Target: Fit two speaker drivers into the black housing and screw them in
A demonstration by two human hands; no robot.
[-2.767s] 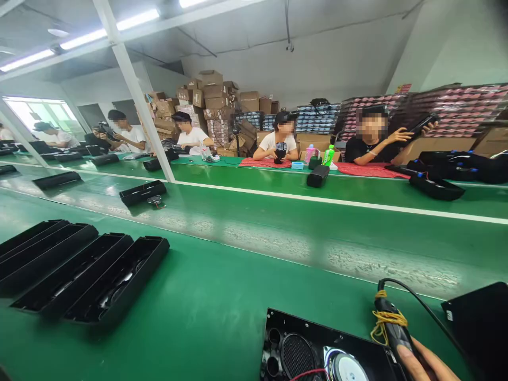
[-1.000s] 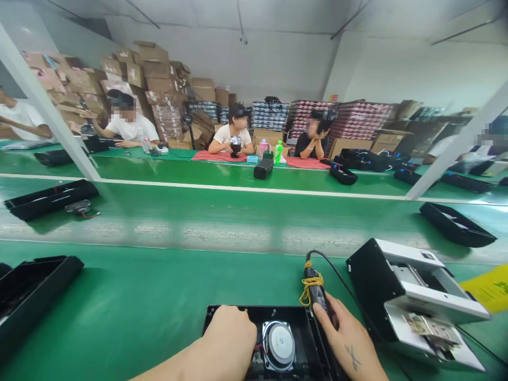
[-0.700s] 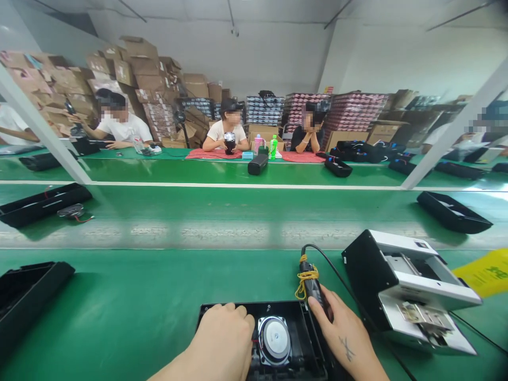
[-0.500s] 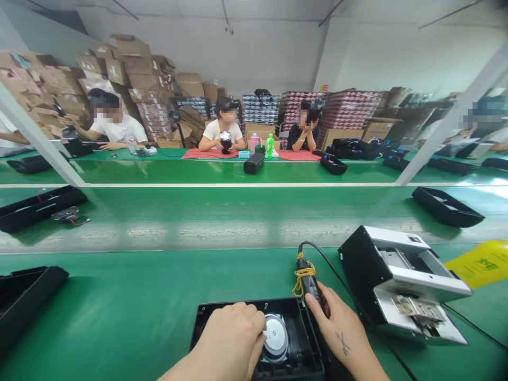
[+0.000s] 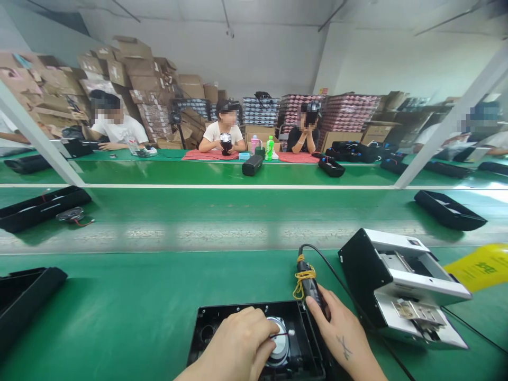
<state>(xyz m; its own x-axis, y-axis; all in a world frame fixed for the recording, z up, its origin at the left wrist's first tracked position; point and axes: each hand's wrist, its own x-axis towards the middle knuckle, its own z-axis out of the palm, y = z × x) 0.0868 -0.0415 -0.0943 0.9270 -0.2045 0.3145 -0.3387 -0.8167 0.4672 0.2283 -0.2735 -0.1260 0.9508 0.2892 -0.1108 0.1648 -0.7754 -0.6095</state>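
My left hand [image 5: 242, 338] is closed in a pinch on a thin wire above a black plastic housing [image 5: 214, 312]. A small white connector [image 5: 291, 332] shows at the wire's end, past my fingertips. Under those fingers a round silver speaker [image 5: 281, 346] sits inside the housing, partly covered by the hand. My right hand [image 5: 343, 330] is wrapped round a black corded electric screwdriver [image 5: 311, 288], with yellow bands tied about its upper part. The tool is tilted along the housing's right side, and its lower end is hidden.
A silver and black machine [image 5: 405, 286] stands at the right, beside a yellow bottle [image 5: 480, 267]. Black casings [image 5: 450, 210] lie on the conveyor [image 5: 246, 211] and at the left [image 5: 27, 296]. Co-workers [image 5: 224, 129] sit across the green tables, before stacked cartons.
My left hand has shifted right over the speaker, and the wire with its white connector now shows beyond the fingers. My right hand keeps the screwdriver in the same place.
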